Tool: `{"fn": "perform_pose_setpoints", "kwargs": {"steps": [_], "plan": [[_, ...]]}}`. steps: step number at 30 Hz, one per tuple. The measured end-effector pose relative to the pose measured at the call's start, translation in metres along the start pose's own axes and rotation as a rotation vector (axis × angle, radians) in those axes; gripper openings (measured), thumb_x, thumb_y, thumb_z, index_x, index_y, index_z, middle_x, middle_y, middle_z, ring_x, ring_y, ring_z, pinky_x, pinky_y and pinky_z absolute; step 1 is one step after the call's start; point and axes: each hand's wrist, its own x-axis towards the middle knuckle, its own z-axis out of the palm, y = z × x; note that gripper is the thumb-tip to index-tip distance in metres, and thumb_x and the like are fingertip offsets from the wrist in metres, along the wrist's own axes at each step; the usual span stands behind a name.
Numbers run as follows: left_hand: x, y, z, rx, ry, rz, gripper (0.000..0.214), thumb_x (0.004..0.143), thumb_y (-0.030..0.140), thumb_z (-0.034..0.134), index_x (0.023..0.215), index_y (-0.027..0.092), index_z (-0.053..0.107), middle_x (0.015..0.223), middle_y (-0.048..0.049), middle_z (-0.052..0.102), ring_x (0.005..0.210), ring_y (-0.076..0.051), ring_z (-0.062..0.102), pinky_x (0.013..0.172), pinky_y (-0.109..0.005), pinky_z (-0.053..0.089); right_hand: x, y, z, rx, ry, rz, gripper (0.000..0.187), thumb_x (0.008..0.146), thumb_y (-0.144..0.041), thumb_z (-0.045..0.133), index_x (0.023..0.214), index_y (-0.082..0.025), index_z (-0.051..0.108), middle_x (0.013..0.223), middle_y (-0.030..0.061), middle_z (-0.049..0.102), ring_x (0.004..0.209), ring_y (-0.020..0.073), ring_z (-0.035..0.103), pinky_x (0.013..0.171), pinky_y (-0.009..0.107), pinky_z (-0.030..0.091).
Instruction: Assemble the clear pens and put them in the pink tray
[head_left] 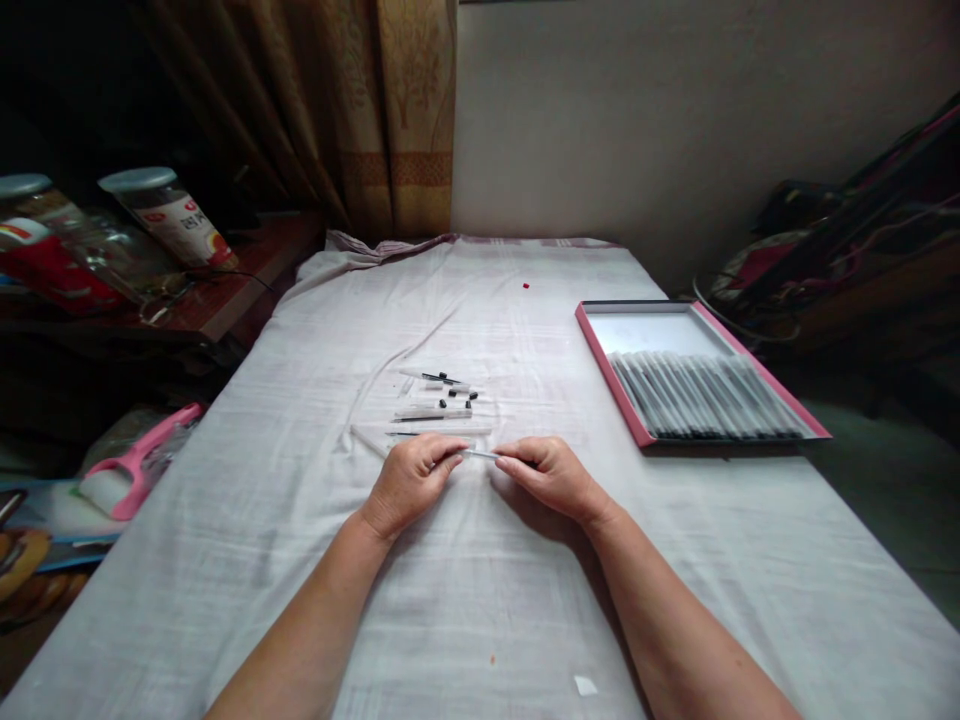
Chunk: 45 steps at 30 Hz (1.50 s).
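Both my hands rest on a white cloth-covered table (225,560), fingers pinched together. My left hand (409,482) and my right hand (551,475) each grip one end of a thin clear pen part (480,454) stretched between them. Just beyond my fingers lie several loose pen parts (439,405): clear barrels, thin refills and small black caps. To the right stands a pink-rimmed tray (600,360) holding a row of several assembled pens (705,395).
A tiny red speck (526,285) lies far up the cloth. At left, jars (172,215) stand on a wooden shelf and a pink-handled tool (139,465) lies lower down. Curtain and wall are behind; a dark clutter of bags (847,260) sits at right.
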Motion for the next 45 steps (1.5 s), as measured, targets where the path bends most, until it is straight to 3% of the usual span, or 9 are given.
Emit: {"fn": "perform_pose_setpoints", "kwargs": {"steps": [8,11,15,17,19,22,26,37,45], "plan": [[0.004,0.0,0.004,-0.006,0.012,-0.006,0.016,0.086,0.02,0.057,0.095,0.021,0.07,0.092,-0.0042,0.074,0.087,-0.018,0.069,0.082,-0.029,0.055,0.0,-0.003,0.003,-0.012,0.048,0.011,0.023,0.087,-0.029,0.054,0.091,-0.02,0.075,0.085,0.0046,0.077,0.074,0.018,0.069,0.067,0.027,0.05],[0.004,-0.001,0.006,-0.02,0.022,-0.05,0.025,0.086,0.021,0.056,0.109,0.021,0.066,0.099,-0.0048,0.072,0.084,-0.016,0.068,0.08,-0.028,0.054,-0.001,-0.004,-0.006,-0.087,0.092,0.013,0.022,0.086,-0.026,0.053,0.089,-0.02,0.074,0.079,0.0031,0.075,0.071,0.0168,0.068,0.068,0.026,0.05],[0.002,-0.004,0.006,-0.099,0.064,-0.157,0.041,0.086,0.025,0.055,0.127,0.021,0.054,0.1,-0.0053,0.07,0.07,-0.011,0.065,0.071,-0.025,0.054,-0.007,0.011,-0.047,-0.2,0.558,0.056,0.025,0.084,-0.034,0.054,0.087,-0.02,0.074,0.087,0.0074,0.073,0.081,0.0203,0.067,0.076,0.03,0.051],[0.001,-0.005,0.006,-0.112,0.079,-0.191,0.04,0.087,0.027,0.055,0.126,0.02,0.055,0.098,-0.0052,0.07,0.071,-0.012,0.066,0.069,-0.024,0.054,-0.013,0.026,-0.077,-0.329,0.86,0.225,0.03,0.081,-0.04,0.055,0.089,-0.019,0.075,0.09,0.0102,0.072,0.084,0.0238,0.066,0.078,0.034,0.05],[0.002,-0.007,0.006,-0.096,0.082,-0.194,0.038,0.087,0.027,0.054,0.123,0.02,0.058,0.095,-0.0047,0.071,0.073,-0.013,0.067,0.069,-0.024,0.054,-0.018,0.042,-0.105,-0.466,0.992,0.443,0.035,0.079,-0.041,0.056,0.093,-0.017,0.077,0.09,0.012,0.072,0.081,0.0258,0.065,0.073,0.036,0.049],[0.002,-0.008,0.007,-0.06,0.09,-0.17,0.033,0.087,0.027,0.053,0.118,0.02,0.063,0.091,-0.0043,0.073,0.078,-0.015,0.069,0.075,-0.027,0.055,-0.021,0.059,-0.131,-0.615,0.963,0.659,0.036,0.077,-0.042,0.056,0.095,-0.019,0.078,0.089,0.0126,0.073,0.074,0.0263,0.063,0.064,0.034,0.044],[0.001,-0.01,0.008,-0.056,0.1,-0.162,0.029,0.087,0.027,0.054,0.112,0.02,0.066,0.09,-0.0049,0.074,0.08,-0.017,0.07,0.078,-0.029,0.056,-0.019,0.067,-0.136,-0.754,0.875,0.709,0.035,0.079,-0.041,0.053,0.096,-0.023,0.078,0.092,0.0119,0.074,0.072,0.0245,0.062,0.061,0.032,0.039],[0.004,-0.012,-0.004,-0.086,0.32,-0.145,0.021,0.087,0.027,0.055,0.1,0.019,0.07,0.085,-0.0034,0.073,0.065,-0.013,0.067,0.064,-0.024,0.056,-0.027,0.067,-0.123,-0.888,0.827,0.586,0.033,0.083,-0.035,0.051,0.099,-0.021,0.076,0.096,0.0119,0.071,0.083,0.0264,0.06,0.068,0.037,0.038],[0.003,-0.031,-0.036,0.243,0.599,-0.197,0.021,0.089,0.03,0.052,0.099,0.02,0.068,0.092,-0.005,0.074,0.088,-0.019,0.068,0.084,-0.032,0.052,-0.013,0.047,-0.113,-0.941,0.857,0.407,0.034,0.086,-0.032,0.047,0.101,-0.016,0.074,0.097,0.0136,0.068,0.088,0.0286,0.057,0.075,0.04,0.04]]}}
